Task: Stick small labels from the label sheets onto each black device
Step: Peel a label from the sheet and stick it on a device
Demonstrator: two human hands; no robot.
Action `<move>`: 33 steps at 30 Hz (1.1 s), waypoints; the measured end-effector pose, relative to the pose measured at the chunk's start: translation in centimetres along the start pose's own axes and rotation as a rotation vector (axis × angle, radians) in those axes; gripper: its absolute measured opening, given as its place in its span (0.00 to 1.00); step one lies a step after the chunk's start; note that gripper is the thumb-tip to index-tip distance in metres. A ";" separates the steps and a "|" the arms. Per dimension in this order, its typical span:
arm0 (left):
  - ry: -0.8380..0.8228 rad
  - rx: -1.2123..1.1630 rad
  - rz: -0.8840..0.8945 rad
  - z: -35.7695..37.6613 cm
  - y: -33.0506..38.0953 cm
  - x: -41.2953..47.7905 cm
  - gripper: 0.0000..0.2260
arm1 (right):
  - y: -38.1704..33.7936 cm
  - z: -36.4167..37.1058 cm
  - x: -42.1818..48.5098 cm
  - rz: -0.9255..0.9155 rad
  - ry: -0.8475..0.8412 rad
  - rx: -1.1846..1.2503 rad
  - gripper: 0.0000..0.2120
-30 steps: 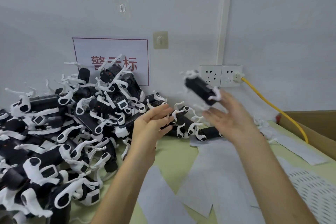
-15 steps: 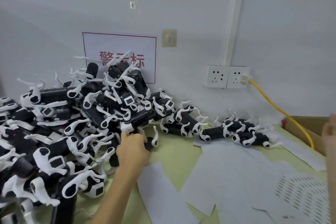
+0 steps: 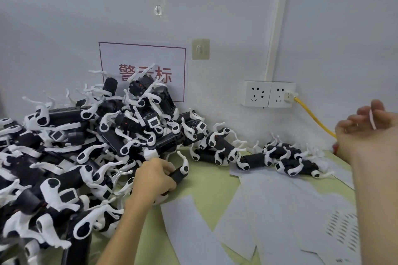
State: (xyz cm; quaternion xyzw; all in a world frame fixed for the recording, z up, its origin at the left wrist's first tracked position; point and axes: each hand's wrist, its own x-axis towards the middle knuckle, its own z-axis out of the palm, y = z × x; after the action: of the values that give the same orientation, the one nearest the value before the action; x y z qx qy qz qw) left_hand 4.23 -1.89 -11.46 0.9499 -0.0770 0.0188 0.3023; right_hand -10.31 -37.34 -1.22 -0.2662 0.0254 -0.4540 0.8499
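One black device (image 3: 179,175) lies at the near edge of the big pile (image 3: 86,146), low over the green desk (image 3: 206,183), and the left hand (image 3: 154,178) grips it with its fingers curled round the dark body, a white clip sticking up just beyond the knuckles. The right hand (image 3: 361,133) is raised at the right edge of the view, well apart from that device, its fingers bent and pinching a small white strip (image 3: 372,119); blur hides what the strip is. White label sheets (image 3: 269,211) lie overlapping on the desk between the two arms, one with a grid of small dark marks (image 3: 342,228). A shorter row of devices (image 3: 280,157) runs along the wall behind the sheets. Above it are a double socket (image 3: 268,93) with a yellow cable (image 3: 310,114) plugged in, and a red-bordered sign (image 3: 142,71) behind the pile.
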 end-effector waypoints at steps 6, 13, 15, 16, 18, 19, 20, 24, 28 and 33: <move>-0.286 -0.736 -0.060 -1.1 2.2 -0.6 0.10 | 0.1 1.5 -1.3 0.050 0.069 0.027 0.13; -0.392 -1.347 -0.116 -2.3 5.3 -2.4 0.07 | 1.0 3.9 -3.0 0.145 -0.178 -0.109 0.15; -0.399 -1.423 -0.101 -2.6 5.8 -2.7 0.11 | 1.5 4.5 -3.4 0.175 -0.365 -0.209 0.14; -0.404 -1.455 -0.098 -2.9 6.0 -2.9 0.12 | 1.9 4.8 -3.6 0.178 -0.474 -0.281 0.13; -0.444 -1.530 -0.103 -3.4 6.6 -3.3 0.10 | 2.8 5.3 -4.1 0.130 -0.711 -0.459 0.13; -0.477 -1.575 -0.114 -3.6 6.9 -3.4 0.09 | 3.3 5.5 -4.5 0.093 -0.825 -0.560 0.14; -0.509 -1.614 -0.126 -3.8 7.3 -3.6 0.07 | 3.8 5.7 -5.0 0.068 -0.923 -0.664 0.17; -0.585 -1.703 -0.092 -4.1 8.2 -4.0 0.10 | 5.5 6.0 -6.7 0.092 -1.104 -0.995 0.30; -0.643 -1.762 -0.046 -4.6 8.6 -4.5 0.18 | 5.9 6.3 -7.2 0.134 -1.107 -1.011 0.25; -0.586 -1.810 -0.033 -4.7 8.6 -4.6 0.14 | 5.8 6.5 -7.4 0.127 -1.080 -1.019 0.22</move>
State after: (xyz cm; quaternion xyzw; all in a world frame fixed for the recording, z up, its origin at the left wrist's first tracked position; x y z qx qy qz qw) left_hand -1.57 -5.52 -3.11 0.3232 -0.1217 -0.2913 0.8921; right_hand -8.42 -26.15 0.11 -0.8113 -0.1733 -0.1419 0.5400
